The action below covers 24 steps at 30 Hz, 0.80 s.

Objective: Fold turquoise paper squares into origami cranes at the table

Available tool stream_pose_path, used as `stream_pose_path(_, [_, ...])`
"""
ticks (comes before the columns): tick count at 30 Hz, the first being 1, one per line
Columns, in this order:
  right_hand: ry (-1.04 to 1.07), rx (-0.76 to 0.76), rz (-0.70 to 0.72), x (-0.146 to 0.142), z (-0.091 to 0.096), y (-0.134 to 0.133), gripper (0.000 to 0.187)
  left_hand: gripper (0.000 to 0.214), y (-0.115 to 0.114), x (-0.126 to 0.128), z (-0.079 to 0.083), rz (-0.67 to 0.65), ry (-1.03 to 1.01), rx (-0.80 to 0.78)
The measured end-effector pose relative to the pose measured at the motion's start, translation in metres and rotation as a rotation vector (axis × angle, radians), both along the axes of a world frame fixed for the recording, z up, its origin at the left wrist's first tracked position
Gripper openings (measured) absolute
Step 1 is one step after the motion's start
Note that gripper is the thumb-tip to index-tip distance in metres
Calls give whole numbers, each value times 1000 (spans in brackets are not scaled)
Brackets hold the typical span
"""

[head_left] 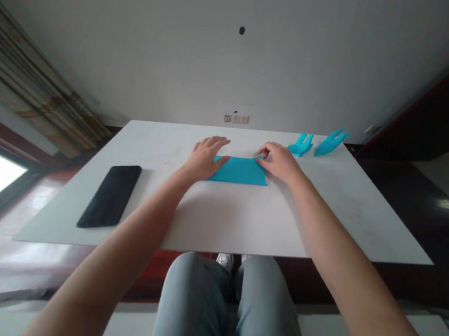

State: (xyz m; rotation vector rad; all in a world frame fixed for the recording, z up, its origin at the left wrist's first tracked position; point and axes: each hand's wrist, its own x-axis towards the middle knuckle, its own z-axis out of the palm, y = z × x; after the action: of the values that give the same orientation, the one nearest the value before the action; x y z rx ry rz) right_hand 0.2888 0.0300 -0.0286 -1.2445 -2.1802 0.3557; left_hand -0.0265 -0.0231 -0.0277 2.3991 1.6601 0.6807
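A folded sheet of blue paper [240, 171] lies on the white table between my hands. My left hand [206, 158] rests over its left end, fingers stretched and thumb across the upper left part. At the upper right corner, my right hand [274, 160] pinches the paper's edge between thumb and fingers, lifting it slightly. Two blue hand-shaped pieces, one standing beside my right hand [302, 144] and another farther right [331, 142], are near the table's back edge; neither is touched as far as I can tell.
A black phone or tablet [109, 196] lies on the left of the white table [226, 227]. Behind the table is a grey wall with sockets [236, 119]. A striped curtain [37, 73] hangs at left. My legs [194, 304] are below the front edge.
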Motion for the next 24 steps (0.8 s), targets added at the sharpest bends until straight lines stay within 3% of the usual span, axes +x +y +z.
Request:
stream_pose_path(2, [-40,77,19,-4,-1,-2,25,73,-8,17,-6,-112,109,-141])
stream_pose_path(4, [-77,99,96,-12,-3,-7,34,81,-13,29,-10,-128,182,-232])
stream_pose_path(7, [-208,-7,282,-26,-10,-16,51,96,-16,35,-11,-84,219,-278])
stream_pose_path(9, [-311,-116,314,-32,-15,-21,63,107,-15,32,-9,-50,222,-285])
stream_pose_path(12, [-409,-232,272,-33,-19,-24,84,117,-9,17,-8,53,223,-311])
stream_pose_path(15, [-444,-296,191,-29,-16,-24,104,109,0,-5,-10,263,202,-362])
stream_pose_path(18, [-477,-357,99,-26,-10,-24,120,102,6,-20,-14,364,174,-348])
stream_pose_path(21, [-492,-405,2,-24,-7,-24,140,95,5,-21,-13,340,148,-260])
stream_pose_path(24, [-479,-417,-72,-22,-8,-22,162,87,1,-9,-7,190,130,-170])
